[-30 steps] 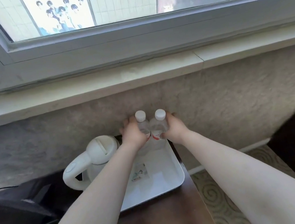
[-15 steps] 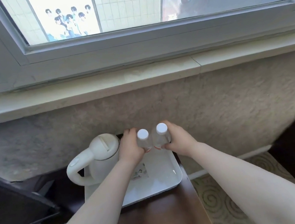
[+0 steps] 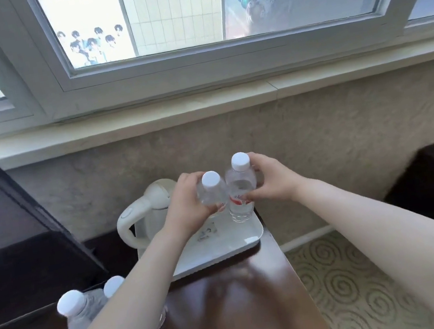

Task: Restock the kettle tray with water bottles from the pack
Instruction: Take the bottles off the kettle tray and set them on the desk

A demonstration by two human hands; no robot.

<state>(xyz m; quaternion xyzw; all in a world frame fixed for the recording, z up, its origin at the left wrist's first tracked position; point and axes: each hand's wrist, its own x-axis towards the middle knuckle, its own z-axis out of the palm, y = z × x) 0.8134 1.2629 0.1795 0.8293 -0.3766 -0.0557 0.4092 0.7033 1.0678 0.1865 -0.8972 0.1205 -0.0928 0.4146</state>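
Two clear water bottles with white caps stand side by side over the far right corner of the white tray [image 3: 247, 241]. My left hand [image 3: 186, 209] grips the left bottle [image 3: 212, 191]. My right hand [image 3: 271, 181] grips the right bottle [image 3: 240, 189], whose base touches the tray. A white kettle [image 3: 146, 213] stands on the tray's left side. The pack of bottles [image 3: 83, 310] sits at the lower left on the dark wooden table [image 3: 233, 305], partly hidden by my left forearm.
A small printed card [image 3: 207, 232] lies on the tray under my left wrist. A dark screen [image 3: 5, 228] stands to the left. The wall and window sill [image 3: 173, 114] rise close behind the tray. Patterned carpet [image 3: 350, 280] lies right of the table edge.
The view has tilted down and back, bringing the pack into sight. Both hands still hold their bottles over the tray's far corner, now a little nearer and lower.
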